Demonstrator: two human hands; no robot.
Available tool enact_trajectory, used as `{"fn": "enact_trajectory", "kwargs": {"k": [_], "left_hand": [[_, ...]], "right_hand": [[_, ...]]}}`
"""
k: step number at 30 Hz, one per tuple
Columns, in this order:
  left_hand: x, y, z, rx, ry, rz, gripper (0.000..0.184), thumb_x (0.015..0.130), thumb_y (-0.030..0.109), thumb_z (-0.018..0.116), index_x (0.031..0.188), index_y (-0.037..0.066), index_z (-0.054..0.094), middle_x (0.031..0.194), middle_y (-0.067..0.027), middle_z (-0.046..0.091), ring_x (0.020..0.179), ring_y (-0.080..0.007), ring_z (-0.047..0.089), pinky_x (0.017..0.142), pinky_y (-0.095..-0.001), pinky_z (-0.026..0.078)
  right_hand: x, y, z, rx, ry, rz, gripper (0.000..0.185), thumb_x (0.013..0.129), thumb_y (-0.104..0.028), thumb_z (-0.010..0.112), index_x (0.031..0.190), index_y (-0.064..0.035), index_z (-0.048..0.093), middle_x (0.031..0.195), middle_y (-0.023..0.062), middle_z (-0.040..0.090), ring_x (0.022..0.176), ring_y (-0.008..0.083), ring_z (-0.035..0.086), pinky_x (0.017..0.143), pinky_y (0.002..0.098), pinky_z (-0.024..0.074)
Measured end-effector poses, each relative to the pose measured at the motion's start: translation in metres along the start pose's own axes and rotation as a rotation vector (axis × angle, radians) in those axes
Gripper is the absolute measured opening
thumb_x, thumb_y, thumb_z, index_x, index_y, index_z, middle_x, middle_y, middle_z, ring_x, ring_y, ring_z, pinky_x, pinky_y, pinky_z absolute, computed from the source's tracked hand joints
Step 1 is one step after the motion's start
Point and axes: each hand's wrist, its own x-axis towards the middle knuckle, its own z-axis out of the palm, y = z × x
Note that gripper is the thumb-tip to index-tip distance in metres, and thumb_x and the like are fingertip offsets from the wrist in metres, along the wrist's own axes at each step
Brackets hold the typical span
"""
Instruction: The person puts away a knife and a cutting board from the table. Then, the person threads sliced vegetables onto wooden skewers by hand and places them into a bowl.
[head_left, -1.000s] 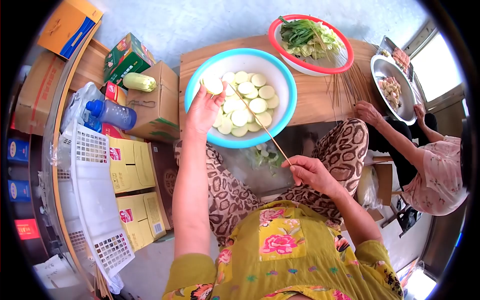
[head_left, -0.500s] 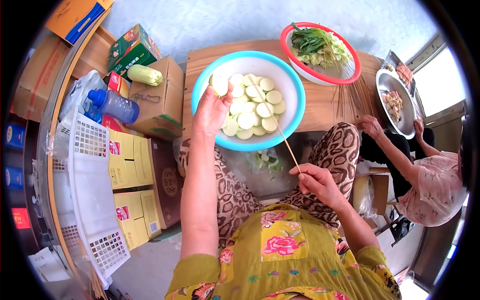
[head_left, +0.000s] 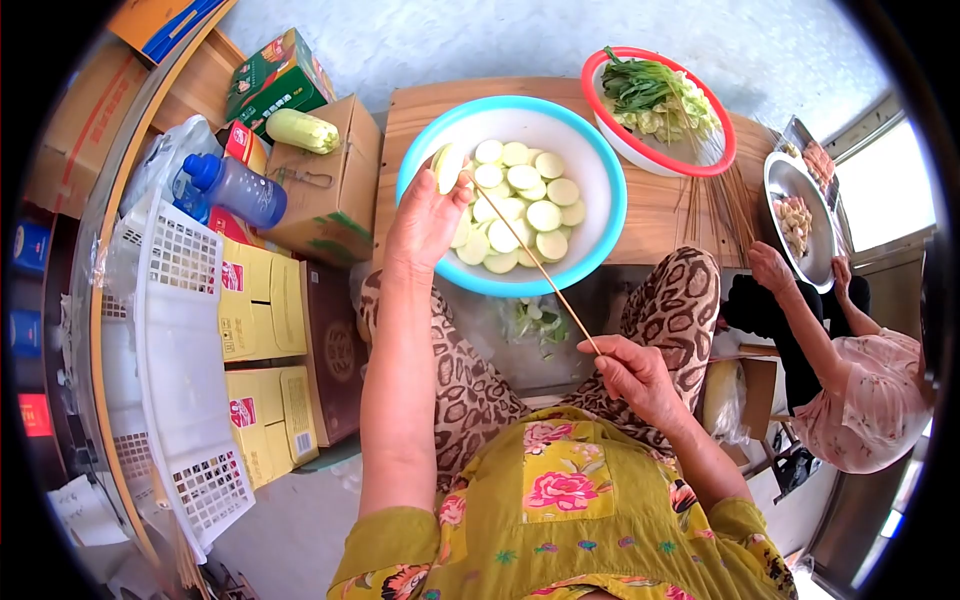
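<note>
My left hand (head_left: pixel 422 228) is closed around pale green zucchini slices (head_left: pixel 449 168), held up over the left side of a white basin with a blue rim (head_left: pixel 617 190). Many more round slices (head_left: pixel 543 215) lie inside the basin. Between the fingertips of my right hand (head_left: pixel 638 376), above my lap, is the lower end of a thin bamboo skewer (head_left: pixel 546 276). It slants up and left across the basin, its far tip close to the fingers and slices of my left hand. Whether the tip touches a slice I cannot tell.
On the wooden table (head_left: pixel 400 125) stands a red-rimmed basin (head_left: pixel 728 150) with greens, beside several loose skewers (head_left: pixel 722 212). Another person (head_left: pixel 860 385) sits at right by a metal bowl (head_left: pixel 828 225). Boxes (head_left: pixel 350 190), a whole zucchini (head_left: pixel 302 131) and a blue bottle (head_left: pixel 240 190) fill the left.
The skewer's tip has moved left, from over the slices in the basin to my left fingers. The held slices have turned more edge-on. The whole view has shifted slightly.
</note>
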Motion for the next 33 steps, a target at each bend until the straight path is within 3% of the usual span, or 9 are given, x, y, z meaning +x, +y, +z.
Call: {"fn": "enact_trajectory", "kwargs": {"k": [6, 9, 11, 18, 20, 21, 23, 33], "left_hand": [[-0.002, 0.001, 0.004, 0.089, 0.011, 0.059, 0.046, 0.083, 0.027, 0.072, 0.118, 0.004, 0.055, 0.107, -0.0049, 0.059, 0.094, -0.0136, 0.055, 0.080, -0.0269, 0.043], [0.000, -0.003, -0.006, 0.213, -0.003, 0.044, 0.046, 0.085, 0.028, 0.069, 0.121, 0.003, 0.053, 0.115, -0.0088, 0.058, 0.104, -0.0175, 0.054, 0.086, -0.0293, 0.044], [0.000, -0.005, -0.007, 0.382, 0.195, -0.045, 0.042, 0.088, 0.027, 0.066, 0.121, 0.004, 0.052, 0.116, -0.0080, 0.058, 0.109, -0.0170, 0.053, 0.088, -0.0315, 0.043], [0.002, -0.011, 0.006, 0.509, 0.389, 0.021, 0.048, 0.089, 0.042, 0.061, 0.119, 0.005, 0.052, 0.115, -0.0100, 0.058, 0.111, -0.0208, 0.052, 0.091, -0.0353, 0.041], [0.004, -0.008, 0.000, 0.132, 0.382, 0.020, 0.056, 0.089, 0.051, 0.057, 0.116, 0.003, 0.052, 0.109, -0.0120, 0.059, 0.102, -0.0230, 0.053, 0.088, -0.0357, 0.043], [0.004, -0.007, -0.003, 0.134, 0.383, 0.020, 0.056, 0.089, 0.051, 0.057, 0.116, 0.003, 0.052, 0.109, -0.0120, 0.059, 0.102, -0.0230, 0.053, 0.088, -0.0357, 0.043], [0.004, -0.006, -0.005, -0.090, 0.211, 0.007, 0.061, 0.089, 0.056, 0.053, 0.115, 0.000, 0.053, 0.103, -0.0131, 0.058, 0.093, -0.0240, 0.053, 0.084, -0.0359, 0.045], [0.001, -0.005, 0.008, -0.181, 0.171, -0.054, 0.067, 0.090, 0.057, 0.049, 0.117, -0.005, 0.052, 0.099, -0.0148, 0.058, 0.090, -0.0257, 0.053, 0.082, -0.0362, 0.047]], "right_hand": [[0.003, 0.001, 0.001, 0.034, 0.017, 0.010, 0.022, 0.096, -0.012, 0.050, 0.114, -0.0041, 0.059, 0.055, -0.0061, 0.041, 0.049, 0.0019, 0.037, 0.046, 0.0190, 0.0323], [0.004, 0.004, 0.001, 0.021, 0.023, 0.037, 0.022, 0.096, -0.012, 0.050, 0.115, -0.0031, 0.059, 0.056, -0.0059, 0.042, 0.049, 0.0021, 0.038, 0.046, 0.0193, 0.0326], [0.005, 0.010, 0.002, 0.035, 0.028, 0.041, 0.022, 0.096, -0.012, 0.050, 0.115, -0.0030, 0.059, 0.056, -0.0057, 0.042, 0.049, 0.0023, 0.038, 0.046, 0.0193, 0.0327], [0.005, 0.012, 0.002, 0.044, 0.040, 0.060, 0.023, 0.096, -0.013, 0.050, 0.115, -0.0030, 0.059, 0.056, -0.0052, 0.043, 0.051, 0.0026, 0.039, 0.047, 0.0192, 0.0334], [0.005, 0.009, 0.001, 0.040, 0.033, 0.063, 0.023, 0.096, -0.013, 0.050, 0.115, -0.0031, 0.059, 0.056, -0.0051, 0.043, 0.050, 0.0026, 0.039, 0.047, 0.0192, 0.0334], [0.005, 0.006, 0.001, 0.035, 0.026, 0.065, 0.023, 0.096, -0.013, 0.050, 0.115, -0.0032, 0.059, 0.056, -0.0050, 0.043, 0.050, 0.0025, 0.039, 0.047, 0.0192, 0.0334], [0.005, 0.003, 0.002, 0.033, 0.025, 0.060, 0.023, 0.096, -0.013, 0.050, 0.114, -0.0029, 0.060, 0.056, -0.0047, 0.043, 0.051, 0.0026, 0.039, 0.048, 0.0195, 0.0336], [0.007, -0.010, 0.007, 0.018, 0.020, 0.020, 0.023, 0.095, -0.013, 0.051, 0.113, -0.0022, 0.060, 0.056, -0.0036, 0.043, 0.052, 0.0029, 0.038, 0.049, 0.0211, 0.0351]]}}
